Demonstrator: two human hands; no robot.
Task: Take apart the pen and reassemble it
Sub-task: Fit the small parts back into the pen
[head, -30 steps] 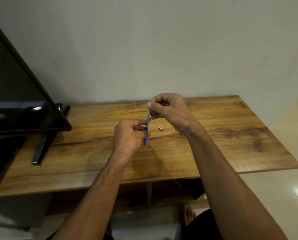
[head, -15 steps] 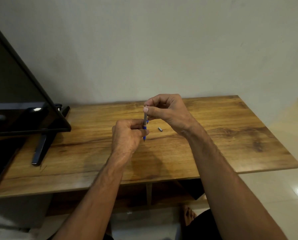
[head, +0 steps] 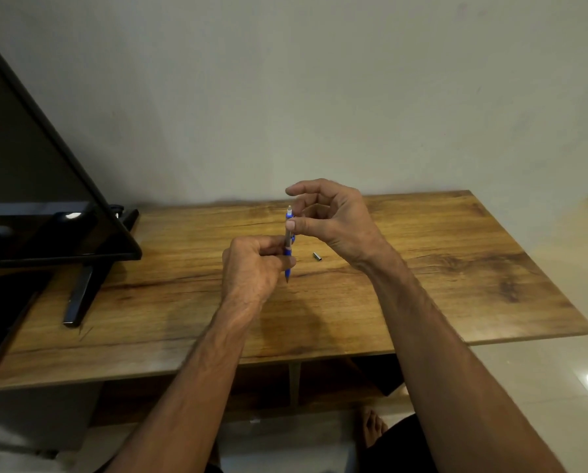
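Midway, we judge: our left hand grips the blue pen upright above the counter, our right hand pinches its upper barrel, and a small metal piece lying apart fits either dismantling or rebuilding.

One left hand, one right hand, one pen, one small metal tube, one table, one television

Forearms are bare and veined (dark shorts).
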